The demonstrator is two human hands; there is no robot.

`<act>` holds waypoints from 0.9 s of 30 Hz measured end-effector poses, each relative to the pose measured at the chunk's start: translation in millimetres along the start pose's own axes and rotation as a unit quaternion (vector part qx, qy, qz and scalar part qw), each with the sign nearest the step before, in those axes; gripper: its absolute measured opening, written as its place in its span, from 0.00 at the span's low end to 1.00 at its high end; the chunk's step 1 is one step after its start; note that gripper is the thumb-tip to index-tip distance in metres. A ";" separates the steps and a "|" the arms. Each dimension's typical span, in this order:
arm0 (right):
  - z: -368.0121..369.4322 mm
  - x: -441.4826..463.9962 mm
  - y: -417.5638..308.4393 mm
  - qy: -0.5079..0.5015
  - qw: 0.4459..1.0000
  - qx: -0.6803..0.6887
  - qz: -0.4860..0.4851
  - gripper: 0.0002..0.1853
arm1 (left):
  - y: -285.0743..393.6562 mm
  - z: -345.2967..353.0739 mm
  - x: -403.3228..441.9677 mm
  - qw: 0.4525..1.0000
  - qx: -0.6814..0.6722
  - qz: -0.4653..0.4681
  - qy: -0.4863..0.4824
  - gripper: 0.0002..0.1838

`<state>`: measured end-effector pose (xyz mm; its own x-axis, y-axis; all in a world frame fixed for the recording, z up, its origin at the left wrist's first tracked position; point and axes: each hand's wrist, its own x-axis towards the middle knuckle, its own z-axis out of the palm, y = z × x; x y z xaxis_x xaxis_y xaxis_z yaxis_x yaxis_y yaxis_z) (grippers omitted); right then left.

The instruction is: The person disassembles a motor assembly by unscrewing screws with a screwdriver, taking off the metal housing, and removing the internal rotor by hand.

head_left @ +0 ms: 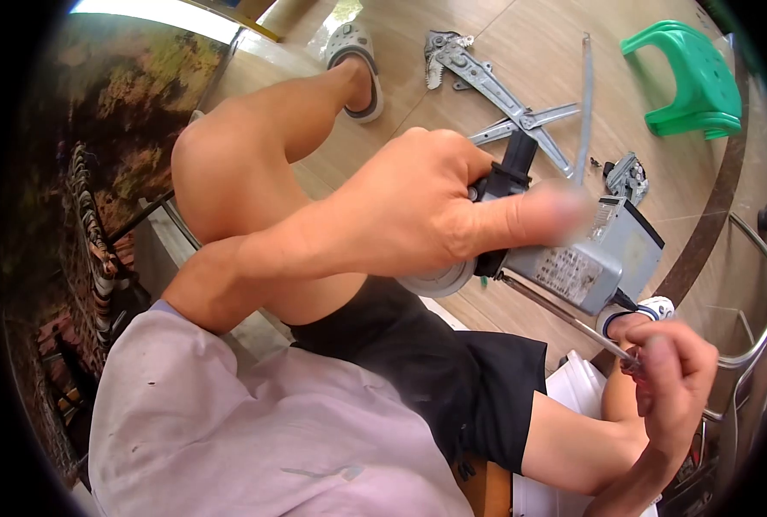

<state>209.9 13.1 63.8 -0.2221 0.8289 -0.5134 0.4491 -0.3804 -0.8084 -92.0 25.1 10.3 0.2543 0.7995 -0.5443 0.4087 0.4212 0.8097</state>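
My left hand [418, 202] is closed around an electric motor unit [564, 280], held up above my lap. The unit has a silver body with a worn label, a black plastic housing with a connector, and a round metal part partly under my hand. In my right hand [676, 379], at the lower right, is a screwdriver [564, 314]. Its thin metal shaft points up and left, with the tip end at the unit's black housing. Fingers cover most of the handle, and I cannot tell whether the tip sits in a screw.
On the tiled floor lie a metal window regulator [487, 82] with crossed arms and a smaller metal mechanism [627, 179]. A grey metal box [642, 246] shows behind the motor. There is a green plastic stool [694, 82] at upper right and a white bucket [570, 383] beside my leg.
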 end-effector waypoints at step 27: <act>-26.0 8.5 7.4 -0.059 0.927 -0.263 -0.260 0.16 | 11.0 7.8 10.4 0.998 0.055 0.014 0.018 0.31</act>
<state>233.9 27.9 60.9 -0.6062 0.7819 -0.1454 0.6070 0.3367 -0.7198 -78.0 34.8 11.8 0.2368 0.8261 -0.5114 0.4966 0.3495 0.7945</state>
